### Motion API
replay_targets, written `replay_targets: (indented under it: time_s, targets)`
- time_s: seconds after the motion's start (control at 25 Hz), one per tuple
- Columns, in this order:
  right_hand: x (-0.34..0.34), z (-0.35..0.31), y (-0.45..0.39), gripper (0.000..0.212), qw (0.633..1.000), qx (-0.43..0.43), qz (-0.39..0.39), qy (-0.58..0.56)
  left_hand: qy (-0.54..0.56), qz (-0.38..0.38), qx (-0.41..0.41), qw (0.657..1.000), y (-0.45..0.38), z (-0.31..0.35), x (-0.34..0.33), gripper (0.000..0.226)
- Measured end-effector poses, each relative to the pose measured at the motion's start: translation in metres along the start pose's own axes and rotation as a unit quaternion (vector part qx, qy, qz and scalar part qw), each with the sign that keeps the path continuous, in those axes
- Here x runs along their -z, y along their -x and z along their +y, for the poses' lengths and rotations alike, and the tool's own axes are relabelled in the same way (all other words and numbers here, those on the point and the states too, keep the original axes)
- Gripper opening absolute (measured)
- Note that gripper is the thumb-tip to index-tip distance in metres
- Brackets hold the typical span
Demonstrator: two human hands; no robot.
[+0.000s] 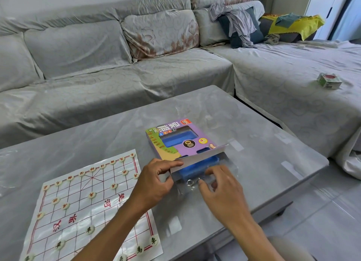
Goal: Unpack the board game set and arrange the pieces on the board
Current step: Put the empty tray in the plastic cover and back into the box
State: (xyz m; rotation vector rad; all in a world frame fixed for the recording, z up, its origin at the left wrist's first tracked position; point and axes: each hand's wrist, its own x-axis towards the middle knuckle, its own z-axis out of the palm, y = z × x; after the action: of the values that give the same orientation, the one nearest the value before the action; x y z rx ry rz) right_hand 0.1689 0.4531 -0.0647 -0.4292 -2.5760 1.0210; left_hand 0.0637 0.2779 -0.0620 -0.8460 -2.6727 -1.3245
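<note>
A grey covered sofa [109,69] wrapped round the far side and the right, with a small green and red box [329,81] lying on its right seat. In front of me stood the glossy grey table [254,135]. On its left lay the paper board [91,208], round pale pieces [91,195] already set on many of its crossings, some with red characters and some with dark ones. Just right of the board sat the purple game box [175,137], its end flap [197,159] raised over the blue tray [197,168] inside. My left hand [156,182] pinched that flap between thumb and fingers. My right hand [222,190], fingers curled, gripped a clear plastic bag [195,183] at the mouth of the box, touching the tray.
</note>
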Motion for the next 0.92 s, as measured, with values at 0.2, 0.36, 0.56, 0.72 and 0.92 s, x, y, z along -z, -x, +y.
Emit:
replay_targets:
  time_s: [0.2, 0.36, 0.56, 0.72, 0.92]
  targets:
    - [-0.021, 0.003, -0.024, 0.013, 0.997, 0.08, 0.007, -0.014, 0.016, -0.001, 0.001, 1.0, 0.008, 0.01, 0.002, 0.055]
    - [-0.028, -0.004, -0.031, 0.028, 0.994, 0.075, 0.079, -0.012, 0.061, 0.026, 0.019, 0.998, 0.011, 0.014, 0.01, 0.045]
    - [-0.002, -0.009, -0.042, 0.087, 0.98, 0.004, 0.197, -0.006, 0.101, 0.058, 0.025, 0.993, 0.011, 0.023, 0.03, 0.046]
    - [0.031, 0.005, -0.055, 0.07, 0.977, -0.109, 0.127, -0.132, 0.101, 0.1, 0.013, 0.99, 0.011, 0.025, 0.046, 0.044]
    - [0.034, -0.003, -0.068, 0.028, 0.857, -0.077, -0.074, -0.504, 0.102, 0.146, 0.011, 0.984, 0.012, 0.025, 0.05, 0.048]
